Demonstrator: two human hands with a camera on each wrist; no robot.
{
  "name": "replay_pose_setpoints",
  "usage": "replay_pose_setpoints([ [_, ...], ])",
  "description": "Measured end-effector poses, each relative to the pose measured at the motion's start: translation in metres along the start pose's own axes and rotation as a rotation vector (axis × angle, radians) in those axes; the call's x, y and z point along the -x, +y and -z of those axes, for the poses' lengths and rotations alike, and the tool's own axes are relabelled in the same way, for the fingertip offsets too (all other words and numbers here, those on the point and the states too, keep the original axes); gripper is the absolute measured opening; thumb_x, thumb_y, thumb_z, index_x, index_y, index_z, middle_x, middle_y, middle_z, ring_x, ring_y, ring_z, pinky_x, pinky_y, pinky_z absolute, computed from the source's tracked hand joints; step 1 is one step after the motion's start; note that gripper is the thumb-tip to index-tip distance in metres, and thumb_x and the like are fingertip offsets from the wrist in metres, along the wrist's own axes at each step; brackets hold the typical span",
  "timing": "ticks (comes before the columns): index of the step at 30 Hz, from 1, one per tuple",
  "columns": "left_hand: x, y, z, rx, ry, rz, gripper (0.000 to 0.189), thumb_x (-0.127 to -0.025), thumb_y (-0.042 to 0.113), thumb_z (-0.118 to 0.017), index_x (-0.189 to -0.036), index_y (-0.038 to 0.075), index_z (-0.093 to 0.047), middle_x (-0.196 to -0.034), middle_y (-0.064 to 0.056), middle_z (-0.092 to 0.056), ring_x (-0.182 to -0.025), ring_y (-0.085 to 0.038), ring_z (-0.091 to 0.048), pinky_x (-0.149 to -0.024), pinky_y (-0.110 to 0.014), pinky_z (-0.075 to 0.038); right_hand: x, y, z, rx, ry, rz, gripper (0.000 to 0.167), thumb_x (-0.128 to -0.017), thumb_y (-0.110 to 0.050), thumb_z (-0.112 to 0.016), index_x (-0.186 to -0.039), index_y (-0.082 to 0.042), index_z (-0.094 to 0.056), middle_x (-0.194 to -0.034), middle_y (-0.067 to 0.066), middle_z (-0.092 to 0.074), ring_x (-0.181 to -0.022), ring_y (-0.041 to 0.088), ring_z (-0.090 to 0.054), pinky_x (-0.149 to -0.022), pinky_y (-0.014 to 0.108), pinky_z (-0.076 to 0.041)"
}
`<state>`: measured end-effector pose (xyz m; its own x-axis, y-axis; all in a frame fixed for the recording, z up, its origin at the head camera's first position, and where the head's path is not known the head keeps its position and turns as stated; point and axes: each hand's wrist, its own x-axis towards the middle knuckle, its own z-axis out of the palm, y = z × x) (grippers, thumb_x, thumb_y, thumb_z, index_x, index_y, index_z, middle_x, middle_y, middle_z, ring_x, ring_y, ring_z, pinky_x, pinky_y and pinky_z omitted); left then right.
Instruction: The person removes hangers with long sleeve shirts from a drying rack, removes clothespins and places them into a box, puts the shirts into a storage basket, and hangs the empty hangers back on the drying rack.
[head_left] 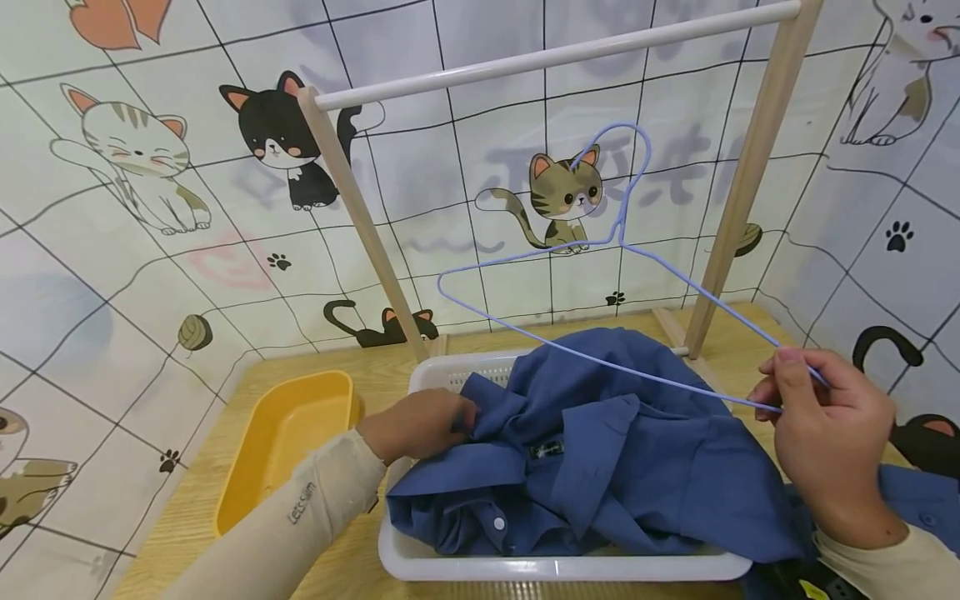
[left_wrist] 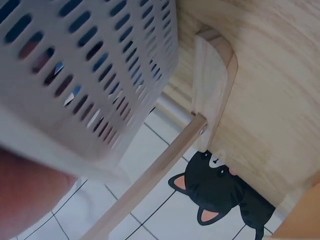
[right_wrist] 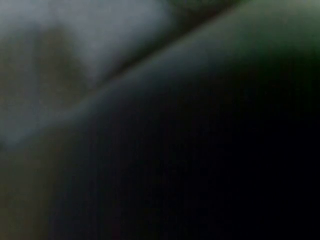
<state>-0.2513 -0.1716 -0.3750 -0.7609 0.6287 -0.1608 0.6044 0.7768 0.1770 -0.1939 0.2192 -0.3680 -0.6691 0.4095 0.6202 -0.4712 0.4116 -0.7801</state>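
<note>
In the head view a blue wire clothes hanger (head_left: 551,342) is held up at one corner by my right hand (head_left: 836,433), thumb and fingers pinching the wire. Its hook points up and away from me. A blue collared shirt (head_left: 675,458) lies bunched in a white plastic basket (head_left: 555,569), and part of it hangs over the right side. At the basket's left side my left hand (head_left: 420,422) grips a fold of the shirt; its fingertips are partly hidden. The left wrist view shows the basket's slotted wall (left_wrist: 95,65) close up. Darkness and blur fill the right wrist view.
Behind the basket stands a wooden rack with a white top rail (head_left: 555,57) and two posts. A yellow tray (head_left: 281,425) sits on the wood-grain table (head_left: 187,508) at left. Tiled, cat-patterned walls close in the back and sides.
</note>
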Motion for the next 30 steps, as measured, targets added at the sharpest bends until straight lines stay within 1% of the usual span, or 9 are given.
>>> replay_pose_setpoints([
  [4,-0.003,0.002,-0.003,0.014,-0.035,-0.004,0.016,-0.087,0.012,-0.07,-0.074,0.021,-0.067,-0.069,0.01,-0.059,-0.063,-0.008,-0.052,-0.062,-0.024,-0.044,0.001,0.0,0.0,-0.001,-0.002,0.003,0.018,-0.1,-0.003,-0.055,-0.091,-0.016,-0.064,-0.073,-0.02,-0.061,-0.055,-0.008,-0.058,-0.054,0.006,-0.047],
  [6,-0.004,0.003,-0.003,0.01,-0.04,-0.007,0.014,-0.088,0.013,-0.071,-0.076,0.02,-0.068,-0.07,0.01,-0.059,-0.063,-0.009,-0.053,-0.062,-0.024,-0.044,0.001,-0.001,0.0,-0.001,0.0,0.004,0.02,-0.1,-0.003,-0.055,-0.091,-0.018,-0.064,-0.074,-0.02,-0.06,-0.055,-0.008,-0.058,-0.054,0.006,-0.047],
  [13,-0.007,0.004,-0.007,-0.024,-0.064,0.007,0.005,-0.09,0.014,-0.07,-0.086,0.016,-0.071,-0.075,0.006,-0.065,-0.066,-0.009,-0.055,-0.065,-0.023,-0.048,0.0,0.0,0.0,-0.033,0.006,0.031,0.018,-0.099,-0.002,-0.056,-0.09,-0.014,-0.065,-0.075,-0.019,-0.062,-0.055,-0.008,-0.058,-0.055,0.005,-0.047],
  [17,-0.007,0.006,-0.007,-0.05,-0.062,0.004,0.003,-0.092,0.016,-0.07,-0.088,0.015,-0.07,-0.077,0.005,-0.066,-0.067,-0.009,-0.055,-0.066,-0.025,-0.049,-0.001,-0.001,0.001,0.011,0.009,-0.002,0.02,-0.1,-0.004,-0.056,-0.09,-0.02,-0.065,-0.074,-0.021,-0.061,-0.054,-0.008,-0.057,-0.055,0.006,-0.047],
  [21,-0.005,0.008,-0.006,-0.057,-0.058,-0.008,0.005,-0.092,0.018,-0.07,-0.091,0.013,-0.07,-0.079,0.004,-0.067,-0.068,-0.01,-0.056,-0.068,-0.027,-0.051,0.0,-0.002,0.001,0.018,0.003,-0.014,0.019,-0.1,-0.005,-0.056,-0.09,-0.019,-0.065,-0.072,-0.02,-0.06,-0.054,-0.008,-0.057,-0.055,0.006,-0.047],
  [24,-0.001,0.008,-0.001,-0.046,-0.083,0.002,0.006,-0.093,0.022,-0.068,-0.093,0.016,-0.07,-0.083,0.005,-0.068,-0.072,-0.009,-0.058,-0.071,-0.028,-0.052,-0.001,-0.001,0.002,-0.011,0.005,0.007,0.018,-0.1,-0.003,-0.055,-0.091,-0.015,-0.065,-0.073,-0.019,-0.061,-0.055,-0.008,-0.058,-0.055,0.006,-0.047],
  [25,0.001,0.008,0.001,-0.04,-0.095,0.005,0.008,-0.094,0.023,-0.067,-0.094,0.016,-0.071,-0.085,0.005,-0.069,-0.073,-0.01,-0.059,-0.073,-0.029,-0.053,-0.001,-0.001,0.002,-0.012,0.009,0.008,0.018,-0.1,-0.004,-0.055,-0.091,-0.016,-0.065,-0.074,-0.02,-0.061,-0.056,-0.008,-0.058,-0.056,0.006,-0.047],
  [28,0.008,0.009,0.013,0.001,-0.124,0.046,0.017,-0.097,0.026,-0.063,-0.107,0.016,-0.072,-0.102,0.003,-0.072,-0.087,-0.013,-0.066,-0.083,-0.032,-0.055,-0.003,0.0,0.005,-0.023,0.028,0.014,0.018,-0.101,-0.005,-0.055,-0.092,-0.017,-0.064,-0.075,-0.021,-0.061,-0.057,-0.009,-0.058,-0.058,0.005,-0.047],
  [30,0.012,0.011,0.025,0.032,-0.119,0.063,0.023,-0.099,0.027,-0.062,-0.116,0.015,-0.072,-0.113,0.001,-0.072,-0.097,-0.015,-0.067,-0.09,-0.035,-0.055,-0.004,0.001,0.006,-0.042,0.037,0.027,0.018,-0.101,-0.005,-0.055,-0.092,-0.017,-0.064,-0.076,-0.021,-0.062,-0.058,-0.009,-0.058,-0.059,0.005,-0.047],
])
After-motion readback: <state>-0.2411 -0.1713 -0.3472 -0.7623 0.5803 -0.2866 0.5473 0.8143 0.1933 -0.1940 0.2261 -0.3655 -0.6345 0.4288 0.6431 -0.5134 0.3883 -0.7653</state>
